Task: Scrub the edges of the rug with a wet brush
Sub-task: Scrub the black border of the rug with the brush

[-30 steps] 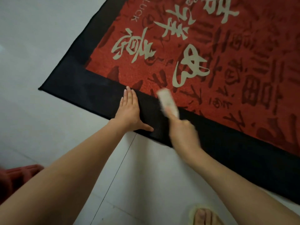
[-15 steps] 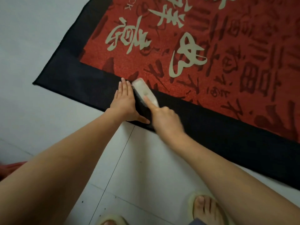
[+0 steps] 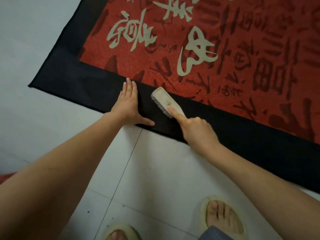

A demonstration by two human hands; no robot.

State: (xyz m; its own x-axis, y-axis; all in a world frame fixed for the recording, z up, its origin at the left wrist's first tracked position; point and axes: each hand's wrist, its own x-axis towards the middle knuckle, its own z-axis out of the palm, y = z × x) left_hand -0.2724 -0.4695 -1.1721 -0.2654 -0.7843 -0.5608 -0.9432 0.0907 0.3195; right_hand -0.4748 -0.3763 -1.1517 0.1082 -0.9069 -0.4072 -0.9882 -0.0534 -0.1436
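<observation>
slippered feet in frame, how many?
2. One slippered foot is at bottom right on the floor tiles, below the right arm. The other is at the bottom edge, left of it, cut off by the frame.

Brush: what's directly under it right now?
The brush sits bristles-down on the black border of the rug, gripped by the right hand, forefinger along its back. The fabric beneath the bristles is covered, so its wetness or dirt cannot be seen.
</observation>
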